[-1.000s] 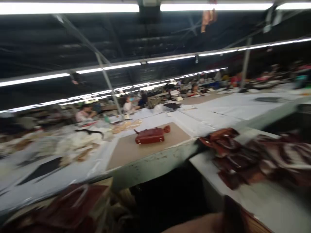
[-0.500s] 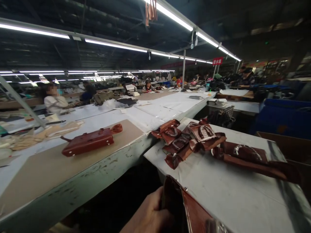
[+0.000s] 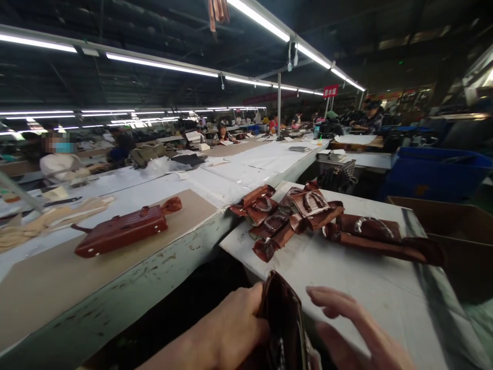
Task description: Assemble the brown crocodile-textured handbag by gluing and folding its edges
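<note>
My left hand (image 3: 231, 329) grips the edge of a dark reddish-brown leather handbag (image 3: 283, 303) at the bottom middle. The bag stands tilted with its mouth toward me, and its lower part is cut off by the frame. To its right, my right hand (image 3: 358, 324) is raised with fingers apart, close to the bag's side and holding nothing that I can see. Beyond, a pile of brown handbags (image 3: 265, 223) with plastic-wrapped handles lies on the white table (image 3: 346, 288). Another brown bag (image 3: 358, 231) lies at the pile's right.
A brown bag (image 3: 123, 234) lies on the tan board (image 3: 200, 205) of the left bench. Between the tables is a dark gap (image 3: 208, 282). A cardboard box (image 3: 454, 221) and a blue bin (image 3: 439, 169) stand at right. A masked person (image 3: 61, 164) sits far left.
My right hand has come into view beside the bag. The held bag has turned, showing more of its dark inside. The whole view has shifted to the right.
</note>
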`<state>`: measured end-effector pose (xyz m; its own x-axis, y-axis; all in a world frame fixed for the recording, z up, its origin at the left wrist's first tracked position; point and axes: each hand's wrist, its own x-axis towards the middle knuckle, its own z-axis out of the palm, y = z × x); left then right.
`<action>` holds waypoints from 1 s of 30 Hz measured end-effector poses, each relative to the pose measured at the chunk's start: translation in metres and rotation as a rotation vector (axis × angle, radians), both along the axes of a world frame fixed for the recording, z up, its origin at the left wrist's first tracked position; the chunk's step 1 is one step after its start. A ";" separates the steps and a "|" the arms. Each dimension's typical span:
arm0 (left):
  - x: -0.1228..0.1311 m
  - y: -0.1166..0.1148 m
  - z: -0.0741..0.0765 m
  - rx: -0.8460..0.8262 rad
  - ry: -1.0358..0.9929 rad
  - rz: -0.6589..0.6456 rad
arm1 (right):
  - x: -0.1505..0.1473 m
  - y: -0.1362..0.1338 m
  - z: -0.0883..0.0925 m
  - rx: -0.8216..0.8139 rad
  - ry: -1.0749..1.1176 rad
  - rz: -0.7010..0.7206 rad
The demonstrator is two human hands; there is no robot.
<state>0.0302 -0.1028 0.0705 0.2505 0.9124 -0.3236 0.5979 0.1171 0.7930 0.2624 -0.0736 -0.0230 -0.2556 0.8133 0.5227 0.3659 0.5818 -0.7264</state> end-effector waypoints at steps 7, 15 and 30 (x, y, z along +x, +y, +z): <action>0.012 0.005 -0.021 -0.052 0.067 -0.038 | -0.041 0.007 0.034 0.007 -0.373 0.087; 0.011 -0.007 -0.041 -0.017 0.117 -0.015 | -0.020 0.026 0.025 -0.233 -0.378 0.125; 0.015 -0.018 -0.019 -0.052 0.043 -0.003 | -0.022 0.057 0.064 -0.349 -0.443 0.632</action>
<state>0.0456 -0.1205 0.0518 0.2383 0.8932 -0.3813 0.6316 0.1557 0.7595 0.2402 -0.0167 0.0415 -0.8387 0.5445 0.0125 0.3404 0.5420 -0.7683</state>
